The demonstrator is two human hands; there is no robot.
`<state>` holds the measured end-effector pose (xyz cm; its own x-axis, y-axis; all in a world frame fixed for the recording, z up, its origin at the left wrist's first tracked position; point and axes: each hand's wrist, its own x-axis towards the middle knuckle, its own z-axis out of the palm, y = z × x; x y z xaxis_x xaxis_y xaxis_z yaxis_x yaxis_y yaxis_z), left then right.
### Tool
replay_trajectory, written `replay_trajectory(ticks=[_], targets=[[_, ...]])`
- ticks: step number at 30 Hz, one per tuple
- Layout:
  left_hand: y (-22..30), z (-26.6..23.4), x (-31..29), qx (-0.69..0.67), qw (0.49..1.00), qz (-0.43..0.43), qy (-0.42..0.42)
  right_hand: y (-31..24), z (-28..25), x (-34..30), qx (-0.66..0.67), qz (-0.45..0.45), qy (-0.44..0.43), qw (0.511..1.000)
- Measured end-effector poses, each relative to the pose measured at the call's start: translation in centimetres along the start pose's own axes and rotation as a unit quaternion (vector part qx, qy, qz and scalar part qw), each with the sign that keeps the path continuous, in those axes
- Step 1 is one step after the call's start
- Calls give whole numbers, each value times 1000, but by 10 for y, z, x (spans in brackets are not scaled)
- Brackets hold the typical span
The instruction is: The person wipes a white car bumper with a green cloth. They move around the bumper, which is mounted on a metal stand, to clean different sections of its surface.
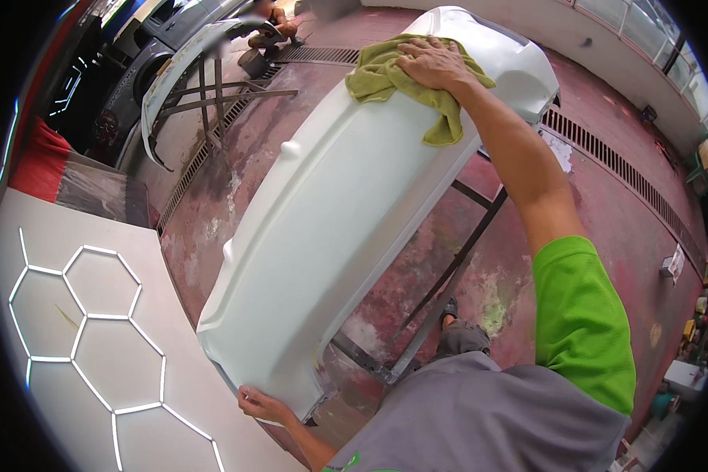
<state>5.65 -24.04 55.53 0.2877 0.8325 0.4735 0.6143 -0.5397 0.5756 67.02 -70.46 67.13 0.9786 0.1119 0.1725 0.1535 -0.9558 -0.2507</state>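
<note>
A long, pale whitish car bumper point(322, 212) stretches diagonally in front of me, resting on a dark metal stand point(456, 275). My right hand point(433, 63) lies on a crumpled olive-green cloth point(379, 72) at the bumper's far end, with the fingers stretched out and apart, pressing it against the surface. One corner of the cloth hangs down over the bumper's right side. Down at the near left corner, my left hand point(259, 403) is closed at the bumper's edge, its fingers curled in. Part of that grip is hidden from view.
Another bumper point(161, 94) stands on a frame at the far left, with a crouching person point(285, 23) behind it. A grey car point(145, 59) is parked beyond. Floor grates point(613, 149) cross the stained red floor. A white panel with hexagonal lines point(86, 315) borders the near left.
</note>
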Motion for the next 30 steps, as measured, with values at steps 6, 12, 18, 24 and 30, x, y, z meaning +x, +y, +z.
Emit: replay_trajectory(ticks=[6, 12, 18, 24, 30], targets=[[4, 6, -2, 32, 999, 10, 9, 173, 14, 95, 30, 25, -8, 999], [10, 7, -5, 35, 999, 10, 18, 193, 16, 99, 56, 40, 13, 998], [12, 13, -5, 72, 996, 44, 26, 113, 0, 20, -91, -48, 1, 995], [16, 12, -9, 58, 997, 31, 35, -50, 19, -98, 32, -115, 52, 991], [17, 7, -13, 60, 997, 20, 49, -200, 37, -223, 109, -241, 69, 962]])
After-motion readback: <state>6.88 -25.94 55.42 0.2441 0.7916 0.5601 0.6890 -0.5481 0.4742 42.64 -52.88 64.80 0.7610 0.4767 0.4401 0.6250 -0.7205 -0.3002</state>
